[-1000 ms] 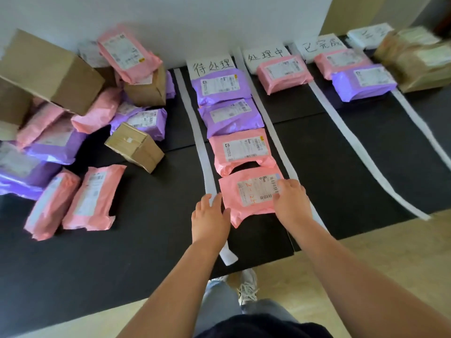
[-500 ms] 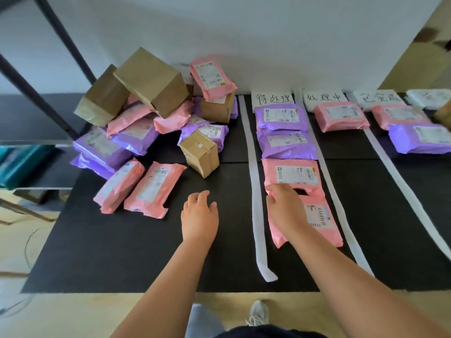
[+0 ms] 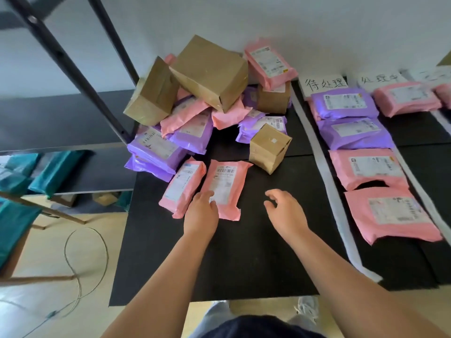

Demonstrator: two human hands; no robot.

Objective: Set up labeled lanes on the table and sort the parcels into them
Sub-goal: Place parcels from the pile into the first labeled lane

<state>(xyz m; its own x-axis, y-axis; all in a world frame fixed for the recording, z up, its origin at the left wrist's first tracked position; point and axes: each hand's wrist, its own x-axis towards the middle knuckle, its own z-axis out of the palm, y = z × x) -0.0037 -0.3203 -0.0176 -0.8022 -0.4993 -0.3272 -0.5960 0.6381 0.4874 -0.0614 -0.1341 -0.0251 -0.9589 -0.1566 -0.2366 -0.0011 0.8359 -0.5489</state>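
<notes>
On pink parcel, near edge, left hand rests (right hand hovers).

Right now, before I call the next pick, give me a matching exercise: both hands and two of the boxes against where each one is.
Things:
1. left hand
2. right hand
3. nearest box
4. largest box

Places:
A. tilted on top of the pile
B. above bare mat, holding nothing
C. fingers touching a pink parcel
D. on the mat, between the pile and the white strip

Pairs: 1-C, 2-B, 3-D, 4-A
</notes>
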